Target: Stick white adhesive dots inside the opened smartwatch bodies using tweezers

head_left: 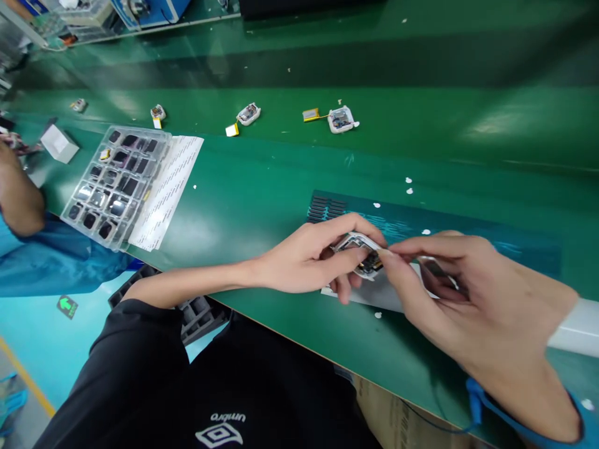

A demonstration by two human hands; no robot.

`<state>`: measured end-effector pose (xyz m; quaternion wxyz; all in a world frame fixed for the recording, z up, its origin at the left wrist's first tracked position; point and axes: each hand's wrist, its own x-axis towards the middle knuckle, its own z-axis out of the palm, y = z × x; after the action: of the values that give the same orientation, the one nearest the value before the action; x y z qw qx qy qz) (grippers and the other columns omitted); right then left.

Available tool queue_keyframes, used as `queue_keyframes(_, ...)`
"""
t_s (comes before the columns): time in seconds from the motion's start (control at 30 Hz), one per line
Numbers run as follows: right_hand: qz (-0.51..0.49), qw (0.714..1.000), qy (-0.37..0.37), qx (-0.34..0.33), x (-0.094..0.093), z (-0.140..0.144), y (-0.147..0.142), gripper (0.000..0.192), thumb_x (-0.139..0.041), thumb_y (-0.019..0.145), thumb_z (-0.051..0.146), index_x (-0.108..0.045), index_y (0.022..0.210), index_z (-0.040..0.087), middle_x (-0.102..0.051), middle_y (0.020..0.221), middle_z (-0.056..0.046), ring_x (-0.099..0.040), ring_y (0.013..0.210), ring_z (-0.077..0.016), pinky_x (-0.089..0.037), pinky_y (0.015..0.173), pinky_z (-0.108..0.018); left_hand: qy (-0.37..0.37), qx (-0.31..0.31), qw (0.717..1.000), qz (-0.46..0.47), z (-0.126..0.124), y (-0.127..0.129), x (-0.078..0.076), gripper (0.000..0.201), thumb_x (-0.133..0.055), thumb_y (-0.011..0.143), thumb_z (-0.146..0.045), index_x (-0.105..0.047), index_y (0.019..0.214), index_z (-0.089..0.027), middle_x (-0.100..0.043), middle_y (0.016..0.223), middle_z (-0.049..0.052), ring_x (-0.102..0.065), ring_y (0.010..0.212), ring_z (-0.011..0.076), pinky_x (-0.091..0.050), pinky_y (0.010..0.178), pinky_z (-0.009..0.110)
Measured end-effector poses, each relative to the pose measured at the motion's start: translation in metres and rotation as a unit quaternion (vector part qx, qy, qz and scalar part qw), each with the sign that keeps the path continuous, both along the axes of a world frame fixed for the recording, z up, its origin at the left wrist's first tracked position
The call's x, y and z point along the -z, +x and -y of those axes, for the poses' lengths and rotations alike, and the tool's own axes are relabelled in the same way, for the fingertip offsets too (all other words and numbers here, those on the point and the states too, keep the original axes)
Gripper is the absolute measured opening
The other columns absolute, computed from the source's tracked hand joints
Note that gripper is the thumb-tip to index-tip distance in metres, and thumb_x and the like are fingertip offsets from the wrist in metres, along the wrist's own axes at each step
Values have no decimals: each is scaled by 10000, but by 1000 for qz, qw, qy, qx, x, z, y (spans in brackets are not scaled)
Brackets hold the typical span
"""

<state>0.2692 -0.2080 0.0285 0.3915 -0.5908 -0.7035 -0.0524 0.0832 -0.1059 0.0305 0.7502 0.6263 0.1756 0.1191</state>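
My left hand (311,255) holds a small white smartwatch-like case (360,240) that lies open, with a circuit board showing inside. The left thumb presses over the board. At the case's right edge, my right hand (468,293) has thumb and forefinger pinched together; whatever is between them is too small to make out. A blue wrist strap with a cord (476,399) circles the right wrist. Beneath both hands lie a dark blue-green sheet (486,234) with rows of small black strips (327,206) and a pale sheet (388,299), partly hidden by the hands.
Several open white cases with yellow batteries, one of them (341,120), line the green bench (262,187). On the left stand a clear compartment tray (116,187) of dark-faced parts, a printed white sheet (168,193) and a white box (59,143). Another person's arm (21,193) rests there.
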Motion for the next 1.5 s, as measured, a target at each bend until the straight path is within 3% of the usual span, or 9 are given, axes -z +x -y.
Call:
queue_keyframes(0.2,-12,999,-25,-41,-1,-3,4,143,-750,985,292,-630,968,215,-763,775,44,-617,533,-35,-338,411,-183,62,-66,996,-8,3,-3,1,139,-534,1050,-332,-534,1152,-237,-661,750,-40,-695,569,104,-580,577,218)
queue_keyframes(0.3,-14,999,-26,-35,0,-1,3,114,-774,959,253,-662,960,235,-776,793,59,-643,547,-44,-403,435,-186,77,-97,992,-7,5,-4,4,172,-514,1068,-358,-518,1193,-240,-685,785,-32,-715,595,104,-589,592,213)
queue_keyframes(0.4,-16,999,-38,-5,3,4,1,179,-785,936,205,-716,1092,261,-814,901,41,-734,658,-80,-496,510,-193,120,-111,987,-6,8,-5,3,189,-503,1063,-330,-528,1217,-223,-688,748,-37,-714,599,105,-592,603,204)
queue_keyframes(0.6,69,997,-2,-17,2,5,-4,265,-758,948,140,-681,1168,267,-822,890,49,-749,680,-74,-489,524,-179,255,-135,957,-15,13,-5,0,264,-471,1031,-214,-601,1243,-127,-760,807,13,-711,599,91,-556,585,183)
queue_keyframes(0.73,75,997,-3,-21,0,4,-7,351,-736,935,84,-684,1206,302,-824,893,73,-758,671,-91,-505,510,-206,345,-164,924,-9,16,-6,5,283,-485,998,-204,-640,1225,-140,-790,882,24,-612,530,75,-538,562,202)
queue_keyframes(0.93,123,992,0,-29,2,2,-5,278,-657,975,44,-658,1158,253,-831,935,57,-767,726,-65,-462,488,-189,370,-180,911,-34,18,-5,8,307,-487,960,-172,-665,1204,-117,-712,702,-27,-535,461,65,-476,500,191)
queue_keyframes(1.1,44,998,-43,-19,-2,3,1,254,-710,962,79,-654,1097,287,-818,968,48,-763,791,-92,-500,577,-239,314,-176,931,-49,17,-5,1,223,-507,947,-193,-669,1096,-163,-708,697,-38,-599,504,53,-493,525,163)
queue_keyframes(1.27,21,999,-38,-1,2,5,0,289,-712,963,97,-662,1139,320,-812,996,38,-758,799,-126,-507,594,-299,108,-116,986,-51,14,-4,-1,185,-560,941,-233,-641,1098,-177,-670,645,-38,-744,576,126,-540,506,181)
queue_keyframes(1.5,40,999,0,-4,9,7,1,483,-700,913,32,-711,1277,349,-827,1002,14,-763,775,-135,-521,594,-267,-47,-82,995,-15,17,-1,-6,113,-557,958,-183,-608,1058,-169,-644,698,-13,-768,618,146,-582,530,200)
